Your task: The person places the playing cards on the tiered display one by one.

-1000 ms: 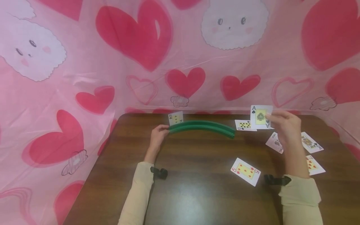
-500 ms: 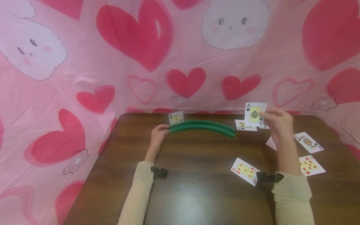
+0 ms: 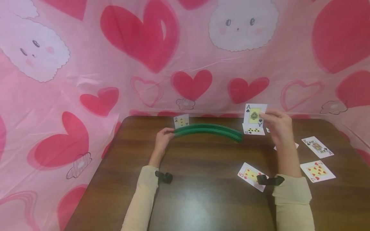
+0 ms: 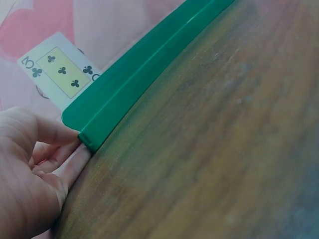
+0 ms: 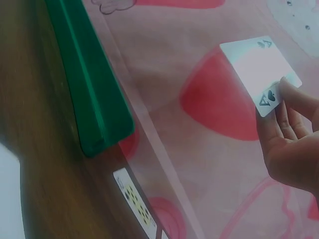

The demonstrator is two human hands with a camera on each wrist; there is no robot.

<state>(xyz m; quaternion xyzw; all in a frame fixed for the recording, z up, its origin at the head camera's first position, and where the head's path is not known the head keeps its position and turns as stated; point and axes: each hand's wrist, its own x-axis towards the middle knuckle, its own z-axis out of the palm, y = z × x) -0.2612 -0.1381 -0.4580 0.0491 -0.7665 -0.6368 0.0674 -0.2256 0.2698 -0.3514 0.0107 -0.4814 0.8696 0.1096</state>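
A curved green card holder (image 3: 208, 129) stands along the far side of the table. My left hand (image 3: 162, 138) pinches its left end between the fingertips, as the left wrist view shows (image 4: 84, 142). One clubs card (image 4: 61, 69) stands upright at that end, its lower part hidden by the holder. My right hand (image 3: 278, 125) holds the ace of spades (image 3: 254, 115) by its right edge between thumb and fingers, raised face toward me to the right of the holder. A black ten card (image 3: 253, 129) lies on the table just below it in the head view.
Face-up on the wooden table (image 3: 185, 179) are the five of diamonds (image 3: 249, 175), partly under the right wrist strap, the king of clubs (image 3: 317, 147) and the seven of hearts (image 3: 318, 171). Another card (image 3: 296, 145) is mostly hidden by the right arm. Heart-patterned pink cloth (image 3: 144, 64) hangs behind.
My right hand has moved left and slightly up with the ace of spades, from above the right-hand cards toward the holder's right end. The left hand and holder have stayed put.
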